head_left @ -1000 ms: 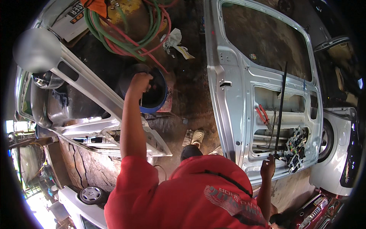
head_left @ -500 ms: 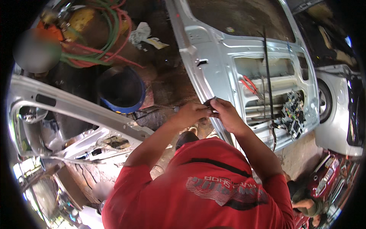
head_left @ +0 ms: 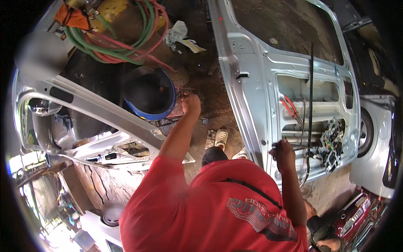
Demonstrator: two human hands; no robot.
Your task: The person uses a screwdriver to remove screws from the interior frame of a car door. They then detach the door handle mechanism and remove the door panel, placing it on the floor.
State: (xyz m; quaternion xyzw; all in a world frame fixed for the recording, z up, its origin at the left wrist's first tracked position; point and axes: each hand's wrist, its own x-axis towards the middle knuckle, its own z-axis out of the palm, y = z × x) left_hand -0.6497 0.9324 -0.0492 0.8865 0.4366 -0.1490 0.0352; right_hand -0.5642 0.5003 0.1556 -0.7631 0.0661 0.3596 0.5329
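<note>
My left hand (head_left: 191,105) is stretched out over the floor just right of a round dark tub with a blue rim (head_left: 147,115). Its fingers are curled, and whatever they hold is hidden. My right hand (head_left: 285,155) is closed around a small dark piece (head_left: 275,147), above the lower part of a silver vehicle door panel (head_left: 254,90). Beyond that hand, red-handled pliers (head_left: 289,106) lie in the door's opening. A long black strip (head_left: 311,92) runs across the panel, beside a tangled heap of small dark and pale parts (head_left: 331,140).
Another door frame (head_left: 100,109) slants across my left side. Red and green hoses (head_left: 145,35) lie coiled at far left, near a crumpled white sheet (head_left: 176,33). A white car (head_left: 373,143) stands at right. Part of another person (head_left: 325,233) shows at lower right.
My hands were together by the door's edge and have parted. The left has moved left toward the tub, the right rightward and nearer with the dark piece. The view has also shifted.
</note>
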